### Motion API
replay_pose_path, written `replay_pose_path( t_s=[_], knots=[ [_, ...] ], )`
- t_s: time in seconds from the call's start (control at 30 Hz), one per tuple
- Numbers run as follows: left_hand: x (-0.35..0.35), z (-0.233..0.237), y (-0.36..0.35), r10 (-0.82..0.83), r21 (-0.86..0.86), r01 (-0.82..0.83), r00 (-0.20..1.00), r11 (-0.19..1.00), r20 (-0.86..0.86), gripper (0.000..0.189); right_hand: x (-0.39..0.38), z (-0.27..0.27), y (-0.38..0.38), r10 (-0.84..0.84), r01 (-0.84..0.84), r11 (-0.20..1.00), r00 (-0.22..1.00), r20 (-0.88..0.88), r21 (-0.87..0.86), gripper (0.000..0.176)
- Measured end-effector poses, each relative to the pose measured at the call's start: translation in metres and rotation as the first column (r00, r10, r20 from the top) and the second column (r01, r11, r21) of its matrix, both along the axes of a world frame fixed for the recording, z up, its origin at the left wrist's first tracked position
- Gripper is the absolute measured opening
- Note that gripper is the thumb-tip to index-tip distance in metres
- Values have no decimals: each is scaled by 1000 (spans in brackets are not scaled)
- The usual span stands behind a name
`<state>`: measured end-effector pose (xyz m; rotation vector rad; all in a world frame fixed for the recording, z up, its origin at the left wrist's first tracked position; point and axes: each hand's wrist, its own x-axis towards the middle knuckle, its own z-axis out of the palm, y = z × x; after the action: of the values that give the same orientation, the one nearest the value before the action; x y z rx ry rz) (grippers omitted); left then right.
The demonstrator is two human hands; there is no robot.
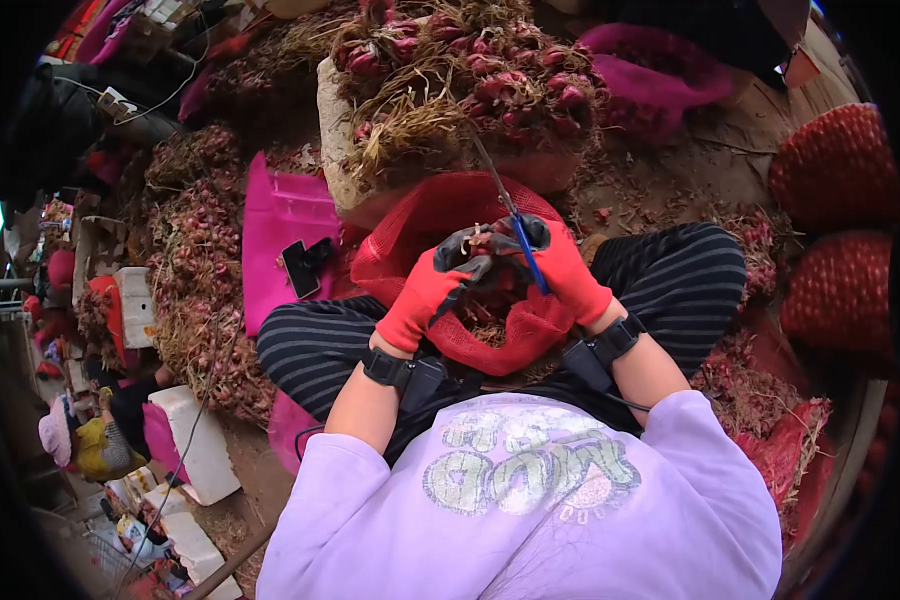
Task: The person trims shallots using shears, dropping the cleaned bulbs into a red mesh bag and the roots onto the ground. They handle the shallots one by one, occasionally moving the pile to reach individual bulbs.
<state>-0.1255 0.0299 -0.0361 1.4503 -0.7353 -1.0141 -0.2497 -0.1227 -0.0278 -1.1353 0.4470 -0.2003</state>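
Both my hands wear red gloves with dark grey fingers and meet over an open red mesh bag [385, 240] between my crossed legs. My left hand [438, 288] is closed around a small bunch of shallots [483, 245] with pale root ends. My right hand [560, 268] grips a long-bladed tool [524, 245] with a blue handle, its narrow blade pointing up and away from me. The fingers of that hand also come up against the shallots. Loose shallots and dry trimmings lie in the bag below my hands, partly hidden by them.
Ahead, a heap of shallots with dry stems [470, 75] rests on a pale block [332, 120]. A phone [300, 270] lies on a pink plastic piece [260, 230] at left, near more shallots [205, 280]. Filled red mesh sacks [838, 165] stand at right. Another person [105, 440] sits far left.
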Motion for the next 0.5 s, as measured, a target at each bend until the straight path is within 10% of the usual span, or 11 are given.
replay_pose_path(
  t_s=[0.2,0.3,0.4,0.5],
  knots=[
    [-2,-15,4,30,38,-23,978,999,-204,27,3,-11,7,2,12,643,1000,18,-766,23],
    [-2,-15,0,25,-4,-25,999,1000,40,28,5,-33,0,45,-32,992,994,104,-123,18],
    [-5,-12,1,33,216,-115,937,970,348,39,-3,20,-4,116,-139,953,988,102,268,16],
    [-6,-13,0,23,3,-23,995,1000,93,32,0,26,-12,46,-47,988,999,10,149,22]
  ],
)
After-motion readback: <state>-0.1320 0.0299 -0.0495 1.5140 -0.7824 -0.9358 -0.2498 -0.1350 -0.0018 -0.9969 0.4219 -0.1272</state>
